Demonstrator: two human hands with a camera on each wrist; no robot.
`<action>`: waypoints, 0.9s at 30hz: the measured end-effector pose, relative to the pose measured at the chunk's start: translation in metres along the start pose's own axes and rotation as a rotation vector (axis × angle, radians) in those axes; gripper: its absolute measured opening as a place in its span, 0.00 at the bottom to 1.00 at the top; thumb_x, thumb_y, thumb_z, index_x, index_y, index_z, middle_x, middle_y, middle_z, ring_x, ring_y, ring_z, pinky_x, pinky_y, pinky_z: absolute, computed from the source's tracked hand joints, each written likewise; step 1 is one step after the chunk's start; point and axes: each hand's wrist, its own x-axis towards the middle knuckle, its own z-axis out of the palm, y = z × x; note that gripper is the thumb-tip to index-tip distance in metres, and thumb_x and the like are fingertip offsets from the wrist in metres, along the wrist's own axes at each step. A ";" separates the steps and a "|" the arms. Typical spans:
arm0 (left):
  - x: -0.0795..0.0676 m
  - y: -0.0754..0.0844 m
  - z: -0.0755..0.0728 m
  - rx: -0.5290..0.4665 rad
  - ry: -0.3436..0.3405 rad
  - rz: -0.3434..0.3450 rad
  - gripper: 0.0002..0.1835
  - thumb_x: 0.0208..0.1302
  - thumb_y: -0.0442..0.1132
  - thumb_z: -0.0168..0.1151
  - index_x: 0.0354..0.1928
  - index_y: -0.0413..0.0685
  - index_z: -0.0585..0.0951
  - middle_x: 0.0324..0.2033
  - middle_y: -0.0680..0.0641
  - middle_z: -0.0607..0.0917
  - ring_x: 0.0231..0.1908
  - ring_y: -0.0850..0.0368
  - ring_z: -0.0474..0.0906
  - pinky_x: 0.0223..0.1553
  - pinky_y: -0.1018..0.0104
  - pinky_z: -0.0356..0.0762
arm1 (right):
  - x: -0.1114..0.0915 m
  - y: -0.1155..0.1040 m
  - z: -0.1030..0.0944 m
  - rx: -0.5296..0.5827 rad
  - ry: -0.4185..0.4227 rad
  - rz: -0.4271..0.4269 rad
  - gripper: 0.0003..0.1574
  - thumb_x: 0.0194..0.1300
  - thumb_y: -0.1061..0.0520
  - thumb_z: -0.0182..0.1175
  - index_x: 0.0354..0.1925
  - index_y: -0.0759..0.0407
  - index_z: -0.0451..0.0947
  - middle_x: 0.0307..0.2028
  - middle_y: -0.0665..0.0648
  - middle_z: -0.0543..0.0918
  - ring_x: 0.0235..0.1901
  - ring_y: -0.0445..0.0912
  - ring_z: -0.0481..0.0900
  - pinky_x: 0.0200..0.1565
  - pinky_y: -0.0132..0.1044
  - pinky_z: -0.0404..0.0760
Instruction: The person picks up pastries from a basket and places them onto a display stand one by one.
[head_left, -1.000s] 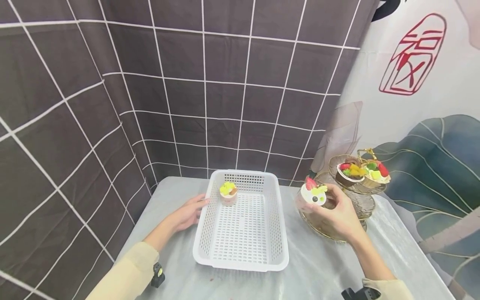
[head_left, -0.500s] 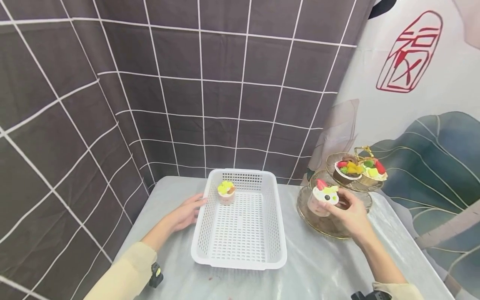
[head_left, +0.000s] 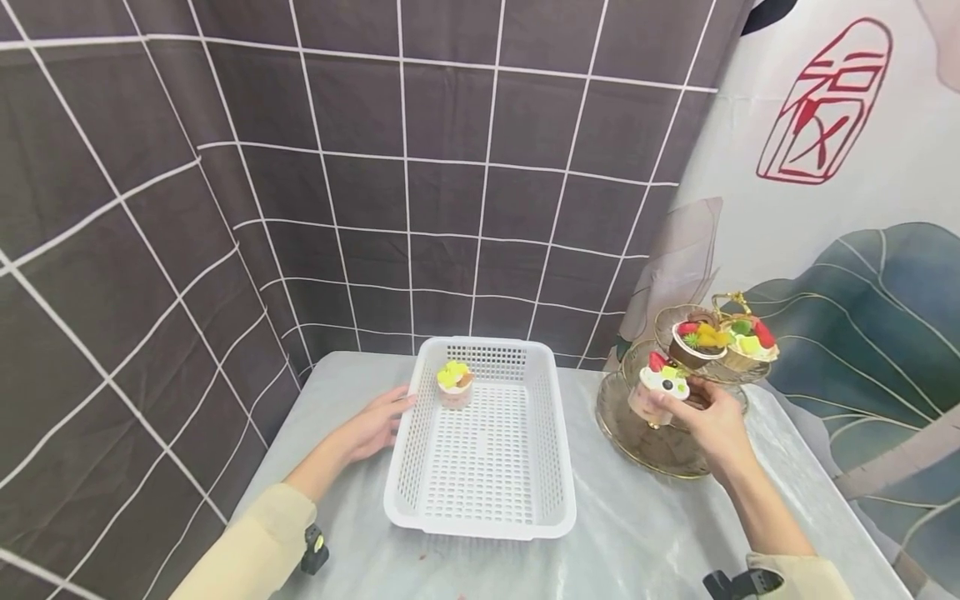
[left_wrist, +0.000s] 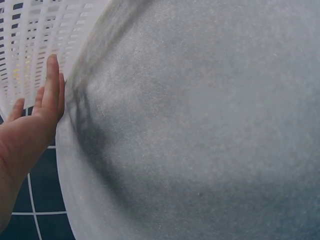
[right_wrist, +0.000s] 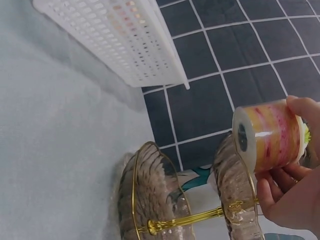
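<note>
Now the right hand (head_left: 716, 421) pinches the cup (head_left: 654, 393), shifted rightward from the stand's left edge a second ago to the plates' near side; whether it touches one I cannot tell. The left hand (head_left: 371, 427) stays beside the basket (head_left: 480, 475), its fingers extended, which the left wrist view shows closer. A yellow-topped dessert (head_left: 455, 390) remains inside. Two cakes (head_left: 697, 342) sit atop the stand (head_left: 648, 446). Only the right wrist view shows the cup's base and pink-yellow side plainly.

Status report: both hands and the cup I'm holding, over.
Left hand at white basket side. Right hand grips dessert cup near tiered stand, contact unclear. Desserts up top close by, possible obstruction.
</note>
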 end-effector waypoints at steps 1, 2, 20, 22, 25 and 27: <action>0.000 0.000 0.000 -0.002 -0.003 0.004 0.36 0.85 0.51 0.47 0.85 0.48 0.50 0.77 0.31 0.64 0.75 0.31 0.65 0.67 0.38 0.78 | 0.001 0.000 0.000 -0.001 0.005 0.005 0.41 0.71 0.56 0.72 0.67 0.80 0.67 0.47 0.52 0.80 0.41 0.28 0.76 0.41 0.18 0.81; 0.000 0.000 0.000 -0.002 -0.004 0.006 0.36 0.85 0.51 0.47 0.85 0.48 0.50 0.77 0.31 0.64 0.74 0.31 0.65 0.67 0.38 0.78 | 0.002 0.000 0.000 -0.002 0.013 0.008 0.40 0.71 0.56 0.72 0.67 0.80 0.67 0.48 0.54 0.80 0.41 0.27 0.77 0.41 0.18 0.81; 0.001 -0.001 0.000 -0.014 0.014 0.000 0.36 0.85 0.51 0.47 0.85 0.48 0.51 0.77 0.31 0.66 0.74 0.31 0.66 0.67 0.38 0.78 | 0.015 0.013 0.002 -0.132 0.145 -0.077 0.41 0.64 0.54 0.79 0.67 0.69 0.75 0.58 0.72 0.83 0.43 0.26 0.74 0.44 0.12 0.76; 0.001 -0.001 0.000 -0.011 0.016 -0.001 0.36 0.85 0.52 0.47 0.85 0.48 0.51 0.76 0.31 0.66 0.74 0.31 0.67 0.66 0.38 0.78 | 0.016 0.014 0.002 -0.146 0.147 -0.074 0.42 0.64 0.52 0.79 0.68 0.70 0.74 0.58 0.73 0.83 0.44 0.25 0.73 0.44 0.12 0.75; 0.001 -0.001 0.000 -0.009 0.014 -0.003 0.36 0.85 0.52 0.47 0.85 0.48 0.52 0.76 0.31 0.66 0.73 0.31 0.67 0.66 0.38 0.78 | 0.017 0.016 0.002 -0.186 0.154 -0.065 0.42 0.63 0.51 0.79 0.66 0.71 0.75 0.57 0.74 0.84 0.43 0.24 0.72 0.44 0.11 0.75; 0.001 -0.001 0.000 -0.006 0.011 -0.005 0.36 0.85 0.52 0.47 0.85 0.48 0.51 0.77 0.31 0.66 0.74 0.31 0.67 0.66 0.38 0.78 | 0.017 0.018 0.003 -0.208 0.158 -0.065 0.42 0.62 0.51 0.80 0.65 0.72 0.76 0.57 0.74 0.84 0.43 0.27 0.75 0.44 0.11 0.75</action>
